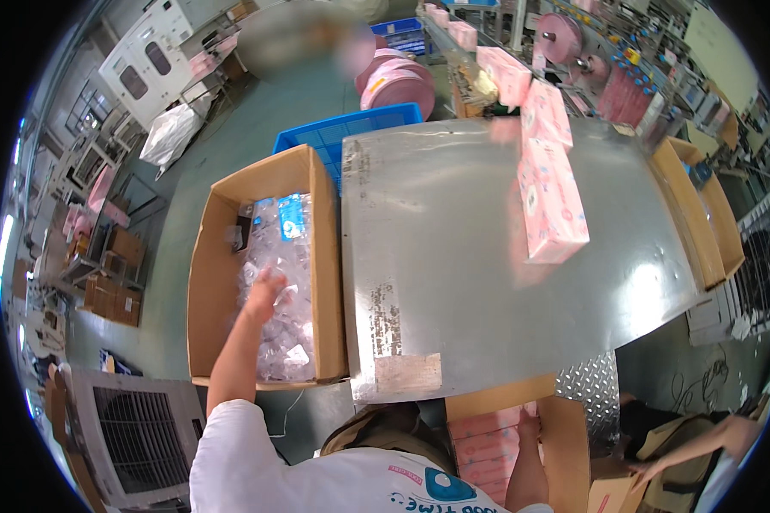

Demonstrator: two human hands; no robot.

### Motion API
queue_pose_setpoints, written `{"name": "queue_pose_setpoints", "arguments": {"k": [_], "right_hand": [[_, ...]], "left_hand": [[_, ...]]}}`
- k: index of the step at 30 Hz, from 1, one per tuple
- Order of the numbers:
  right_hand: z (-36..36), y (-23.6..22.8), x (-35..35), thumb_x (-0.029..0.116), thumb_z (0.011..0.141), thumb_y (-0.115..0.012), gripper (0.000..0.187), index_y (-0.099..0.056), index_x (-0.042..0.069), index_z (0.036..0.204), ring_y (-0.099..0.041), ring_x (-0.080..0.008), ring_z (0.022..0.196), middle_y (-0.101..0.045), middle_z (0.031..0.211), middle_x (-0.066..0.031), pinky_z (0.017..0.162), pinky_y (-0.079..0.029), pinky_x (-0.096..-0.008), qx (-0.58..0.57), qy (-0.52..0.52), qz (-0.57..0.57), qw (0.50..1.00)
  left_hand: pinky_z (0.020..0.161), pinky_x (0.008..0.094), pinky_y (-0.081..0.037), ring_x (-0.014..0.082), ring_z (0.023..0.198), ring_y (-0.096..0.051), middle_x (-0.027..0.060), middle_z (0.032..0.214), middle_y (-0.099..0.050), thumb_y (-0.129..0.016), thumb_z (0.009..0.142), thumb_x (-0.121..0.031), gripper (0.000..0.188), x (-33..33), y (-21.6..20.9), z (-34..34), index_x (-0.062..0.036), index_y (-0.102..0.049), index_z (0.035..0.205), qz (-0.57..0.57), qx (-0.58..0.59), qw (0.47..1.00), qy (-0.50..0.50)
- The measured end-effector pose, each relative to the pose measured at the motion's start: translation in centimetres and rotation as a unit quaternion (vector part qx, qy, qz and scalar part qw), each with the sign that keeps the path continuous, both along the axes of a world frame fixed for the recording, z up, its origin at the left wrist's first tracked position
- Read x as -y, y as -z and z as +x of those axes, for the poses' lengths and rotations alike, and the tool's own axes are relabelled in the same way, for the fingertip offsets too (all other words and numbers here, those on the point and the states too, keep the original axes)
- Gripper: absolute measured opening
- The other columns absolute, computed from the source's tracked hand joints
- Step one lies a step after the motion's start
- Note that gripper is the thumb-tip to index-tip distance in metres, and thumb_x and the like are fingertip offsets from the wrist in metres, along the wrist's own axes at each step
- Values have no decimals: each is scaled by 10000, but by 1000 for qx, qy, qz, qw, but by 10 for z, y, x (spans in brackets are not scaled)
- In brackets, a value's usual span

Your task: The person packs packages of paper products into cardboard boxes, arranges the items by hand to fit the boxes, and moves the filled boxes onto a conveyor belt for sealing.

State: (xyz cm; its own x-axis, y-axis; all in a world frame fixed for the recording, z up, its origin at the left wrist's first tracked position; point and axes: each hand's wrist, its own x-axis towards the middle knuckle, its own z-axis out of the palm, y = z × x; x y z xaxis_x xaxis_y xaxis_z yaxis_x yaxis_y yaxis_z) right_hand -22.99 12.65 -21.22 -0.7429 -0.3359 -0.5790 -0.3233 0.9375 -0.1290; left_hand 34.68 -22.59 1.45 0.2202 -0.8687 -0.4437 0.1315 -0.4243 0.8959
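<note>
My left hand (267, 289) reaches into a tall cardboard box (328, 282) at the left, over a heap of clear plastic pieces (278, 346). Its fingers are blurred against the plastic, so whether they grip a piece does not show. Down at the lower right, my right hand (529, 421) rests with fingers stretched out on pink packs (485, 449) lined up inside an open carton (565, 440). Three pink patterned tissue packs (554, 201) stand in a row across the metal table (453, 256).
A blue crate (359, 121) stands behind the plastic-filled box. Another cardboard box (697, 214) is at the table's right edge. A person's arm (701, 445) shows at the lower right. A grey vented unit (137, 432) sits at the lower left; pink rolls (398, 81) lie beyond the table.
</note>
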Motion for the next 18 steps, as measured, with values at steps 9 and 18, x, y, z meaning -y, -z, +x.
{"name": "queue_pose_setpoints", "arguments": {"k": [9, 18], "right_hand": [[39, -87, 5, 285, 826, -590, 490, -521, -21, 1202, -469, -293, 1196, -529, 1248, -184, 995, -358, -365, 121, 59, -345, 929], [57, -247, 2, 120, 870, -582, 432, -443, -14, 1257, -562, -146, 928, -600, 1025, -73, 746, -476, -259, 316, 110, -555, 762]], "left_hand": [[467, 288, -471, 127, 553, -546, 31, 706, -570, -584, 873, -143, 523, -33, -145, -112, -139, -384, 1355, -189, -146, 956, 170], [520, 295, -505, 124, 606, -576, 40, 745, -589, -542, 893, -117, 499, -118, -113, -338, -123, -363, 1358, -78, -220, 791, 566]]}}
